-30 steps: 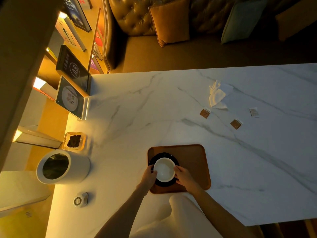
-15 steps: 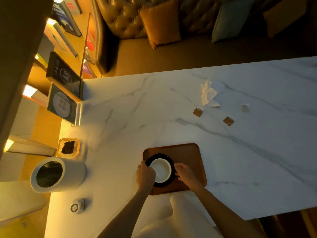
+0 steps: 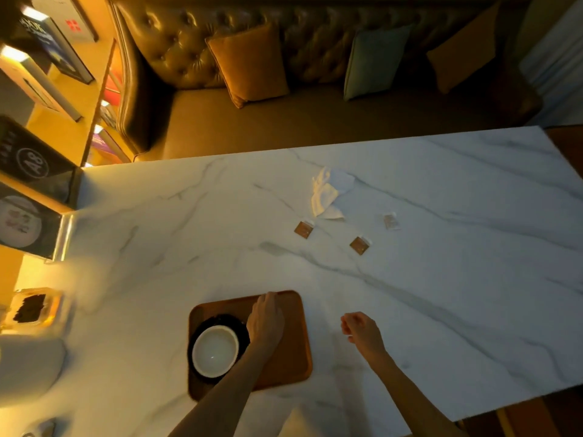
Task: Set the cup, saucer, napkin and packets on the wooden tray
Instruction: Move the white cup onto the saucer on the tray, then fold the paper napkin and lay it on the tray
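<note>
Head view, dim amber light; round-cornered brown wooden tray (image 3: 293, 357) lies on white grey-veined marble table (image 3: 441, 294), near the person's edge; dark round saucer (image 3: 227, 320) sits on the tray's left half; white round cup (image 3: 216, 350) stands upright in the saucer's middle, mouth up, nothing visible inside.

Left hand (image 3: 266, 316) is palm down over the tray, just right of the saucer, fingers bent toward the tray's far rim; whether they touch or grip the rim cannot be told. Right hand (image 3: 362, 331) is over bare table just right of the tray and apart from it; fingers loosely curled, nothing seen in them.

Crumpled white paper napkin (image 3: 328, 193) lies on the table well beyond the tray; three small square packets lie near it, all off the tray: brown packet (image 3: 303, 230) just beside the napkin's near corner; second brown packet (image 3: 359, 245) to its right; pale packet (image 3: 390, 221) farther right.

Tufted leather sofa (image 3: 176, 42) with cushions runs behind the table; small glass dish of dark matter (image 3: 30, 307) sits at the left edge.
</note>
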The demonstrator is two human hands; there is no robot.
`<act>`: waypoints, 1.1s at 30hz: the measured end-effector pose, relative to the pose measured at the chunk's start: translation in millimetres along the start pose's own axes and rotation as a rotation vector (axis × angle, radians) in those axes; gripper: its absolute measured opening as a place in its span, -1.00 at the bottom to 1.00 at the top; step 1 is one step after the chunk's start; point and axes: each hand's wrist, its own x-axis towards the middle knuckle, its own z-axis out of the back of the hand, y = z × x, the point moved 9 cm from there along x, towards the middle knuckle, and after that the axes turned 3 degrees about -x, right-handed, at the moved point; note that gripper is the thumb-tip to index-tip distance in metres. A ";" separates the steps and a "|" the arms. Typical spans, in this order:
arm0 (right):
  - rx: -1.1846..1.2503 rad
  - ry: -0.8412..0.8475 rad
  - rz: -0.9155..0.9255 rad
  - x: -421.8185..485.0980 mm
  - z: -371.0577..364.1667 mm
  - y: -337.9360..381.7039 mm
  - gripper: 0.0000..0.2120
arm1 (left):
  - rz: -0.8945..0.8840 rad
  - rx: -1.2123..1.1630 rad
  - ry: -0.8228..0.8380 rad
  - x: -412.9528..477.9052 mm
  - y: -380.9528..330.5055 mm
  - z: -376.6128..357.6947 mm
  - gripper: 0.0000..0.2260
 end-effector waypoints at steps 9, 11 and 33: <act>-0.173 0.029 0.084 109.0 65.4 42.3 -0.73 | 0.030 0.122 0.053 74.7 -65.4 -47.1 -0.80; -0.203 0.018 0.112 137.7 71.9 70.6 -0.77 | 0.018 0.149 0.016 109.1 -87.0 -42.0 -0.80; -0.111 0.054 0.222 297.7 13.0 232.5 -0.71 | -0.047 0.175 -0.056 288.7 -167.3 -80.8 -0.76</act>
